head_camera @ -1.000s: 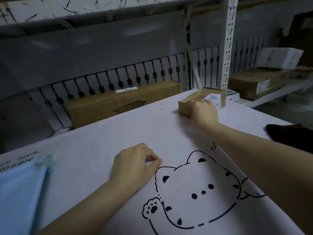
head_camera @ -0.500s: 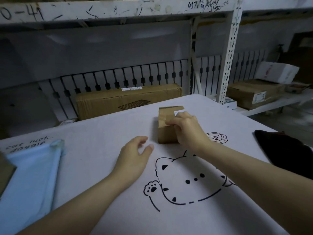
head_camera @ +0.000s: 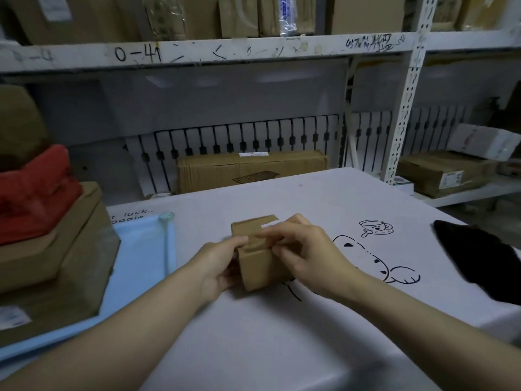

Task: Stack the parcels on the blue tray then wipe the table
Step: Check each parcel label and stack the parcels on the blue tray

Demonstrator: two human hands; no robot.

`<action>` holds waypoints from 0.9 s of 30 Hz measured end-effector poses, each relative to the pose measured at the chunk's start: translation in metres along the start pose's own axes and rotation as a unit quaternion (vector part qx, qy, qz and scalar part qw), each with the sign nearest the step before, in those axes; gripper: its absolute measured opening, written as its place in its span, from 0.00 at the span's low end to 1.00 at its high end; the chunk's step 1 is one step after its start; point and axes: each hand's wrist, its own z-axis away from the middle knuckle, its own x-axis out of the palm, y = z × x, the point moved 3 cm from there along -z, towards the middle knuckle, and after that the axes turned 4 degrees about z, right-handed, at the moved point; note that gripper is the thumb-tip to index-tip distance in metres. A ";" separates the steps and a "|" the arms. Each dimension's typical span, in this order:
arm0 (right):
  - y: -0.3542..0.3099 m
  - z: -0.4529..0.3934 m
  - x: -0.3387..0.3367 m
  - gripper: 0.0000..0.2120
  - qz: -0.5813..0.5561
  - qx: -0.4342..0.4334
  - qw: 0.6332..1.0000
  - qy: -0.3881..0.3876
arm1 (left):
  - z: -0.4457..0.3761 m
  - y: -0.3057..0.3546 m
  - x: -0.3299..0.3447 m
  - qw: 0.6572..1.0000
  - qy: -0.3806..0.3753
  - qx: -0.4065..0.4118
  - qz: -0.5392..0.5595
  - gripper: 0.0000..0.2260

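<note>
the white cartoon-printed table (head_camera: 282,334) carries a blue tray (head_camera: 141,249), a small cardboard parcel (head_camera: 262,266) and a black cloth (head_camera: 479,258).

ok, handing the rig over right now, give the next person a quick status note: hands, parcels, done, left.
Left hand grips the small cardboard parcel from its left side; right hand grips it from the top and right.
The parcel is at table centre, beside the blue tray, not on it.
Done: a stack of cardboard boxes with a red parcel on top sits on the tray.
Left: put this parcel on the stack, then wipe the table. A dark cloth lies at the right edge.
</note>
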 end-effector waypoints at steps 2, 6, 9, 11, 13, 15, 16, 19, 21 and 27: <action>-0.008 0.006 0.002 0.17 -0.010 0.015 1.000 -0.010 | 0.008 0.002 -0.010 1.000 0.002 0.012 0.009 0.10; -0.010 0.009 -0.003 0.13 -0.029 0.065 0.994 0.086 | 0.020 0.009 -0.031 0.997 0.012 0.056 0.045 0.25; -0.005 0.011 -0.004 0.21 -0.066 0.175 0.979 0.083 | 0.032 0.014 -0.038 0.993 -0.006 0.079 0.082 0.31; -0.002 0.013 0.003 0.26 -0.118 0.239 0.963 0.040 | 0.038 0.015 -0.039 0.991 -0.020 0.088 0.101 0.31; 0.000 0.015 0.013 0.31 -0.184 0.279 0.942 0.003 | 0.044 0.014 -0.039 0.988 -0.030 0.101 0.116 0.32; -0.002 0.014 0.018 0.26 -0.232 0.285 0.930 -0.030 | 0.046 0.014 -0.042 0.985 -0.038 0.112 0.123 0.32; -0.005 0.013 0.018 0.19 -0.245 0.277 0.928 -0.041 | 0.047 0.014 -0.044 0.985 -0.042 0.116 0.124 0.32; -0.010 0.013 0.018 0.12 -0.263 0.258 0.929 -0.038 | 0.050 0.015 -0.053 0.981 -0.053 0.118 0.141 0.32; -0.010 0.012 0.019 0.11 -0.273 0.252 0.928 -0.029 | 0.052 0.017 -0.058 0.979 -0.060 0.128 0.144 0.32; -0.008 0.005 0.022 0.20 -0.258 0.217 0.941 -0.006 | 0.054 0.024 -0.065 0.974 -0.073 0.210 0.045 0.33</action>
